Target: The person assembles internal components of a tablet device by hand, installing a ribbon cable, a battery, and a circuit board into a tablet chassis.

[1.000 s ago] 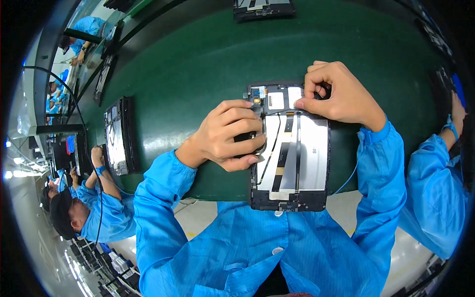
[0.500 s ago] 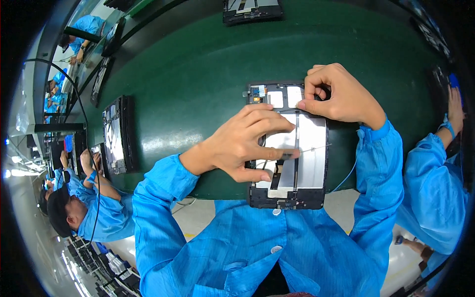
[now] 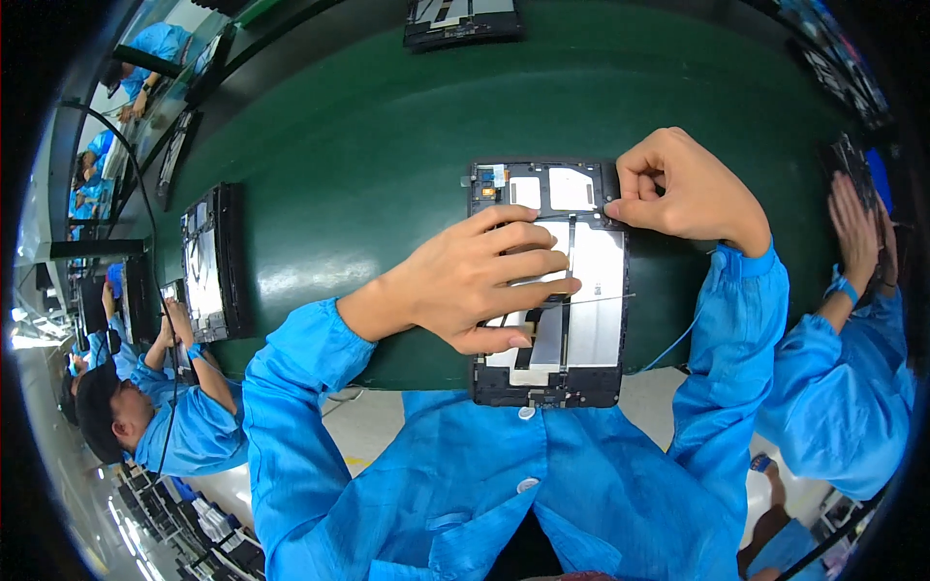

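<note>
An opened tablet with a black frame and silvery inner plates lies in front of me at the table's near edge. Over its left half rests my left hand, open, its fingers spread across the plates and a dark ribbon strip. A thin wire-like line runs from under those fingers past the tablet's right side. My right hand is closed in a pinch at the tablet's upper right edge. What sits between its thumb and finger is too small to make out.
Stacked opened tablets stand left on the green table. Another opened tablet lies at the far edge. At the right, a co-worker's hands touch a dark device. Further co-workers in blue sit to the left.
My right hand has shifted right, from over the white plate to the tablet's edge, still pinched. My left hand's fingers lie a little differently. The whole view has slid slightly.
</note>
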A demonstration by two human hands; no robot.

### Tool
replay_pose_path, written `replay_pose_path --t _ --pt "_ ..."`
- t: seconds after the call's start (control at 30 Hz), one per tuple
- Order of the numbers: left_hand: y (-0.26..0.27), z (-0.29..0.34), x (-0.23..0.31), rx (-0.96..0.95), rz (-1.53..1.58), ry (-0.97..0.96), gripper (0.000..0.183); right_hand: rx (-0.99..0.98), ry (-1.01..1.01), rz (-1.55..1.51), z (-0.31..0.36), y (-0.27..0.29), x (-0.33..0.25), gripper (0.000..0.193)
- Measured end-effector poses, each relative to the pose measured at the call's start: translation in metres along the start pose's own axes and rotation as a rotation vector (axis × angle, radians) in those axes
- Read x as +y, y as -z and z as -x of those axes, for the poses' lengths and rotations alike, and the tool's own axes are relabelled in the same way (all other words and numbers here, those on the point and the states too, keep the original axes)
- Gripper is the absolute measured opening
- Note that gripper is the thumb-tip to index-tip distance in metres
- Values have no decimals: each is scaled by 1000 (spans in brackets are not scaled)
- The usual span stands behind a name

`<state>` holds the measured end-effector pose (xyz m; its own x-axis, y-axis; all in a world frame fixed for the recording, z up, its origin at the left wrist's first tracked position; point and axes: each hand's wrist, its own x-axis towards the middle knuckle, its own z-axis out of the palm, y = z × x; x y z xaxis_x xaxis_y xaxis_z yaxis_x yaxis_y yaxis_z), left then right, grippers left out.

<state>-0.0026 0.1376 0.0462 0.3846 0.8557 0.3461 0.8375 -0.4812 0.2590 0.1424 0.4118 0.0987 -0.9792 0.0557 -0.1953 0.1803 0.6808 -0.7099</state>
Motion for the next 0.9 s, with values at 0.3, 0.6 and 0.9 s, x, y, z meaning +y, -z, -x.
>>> replay_pose_path --t 0.3,0.6,0.9 --pt "-8 -15 1 41 120 -22 57 -200 -59 -44 -8 5 7 39" --pt "-10 -11 1 195 117 -87 27 -296 -87 -146 -7 8 14 42" --pt "-3 -37 14 277 -156 175 25 -316 -70 -117 -6 6 14 43"
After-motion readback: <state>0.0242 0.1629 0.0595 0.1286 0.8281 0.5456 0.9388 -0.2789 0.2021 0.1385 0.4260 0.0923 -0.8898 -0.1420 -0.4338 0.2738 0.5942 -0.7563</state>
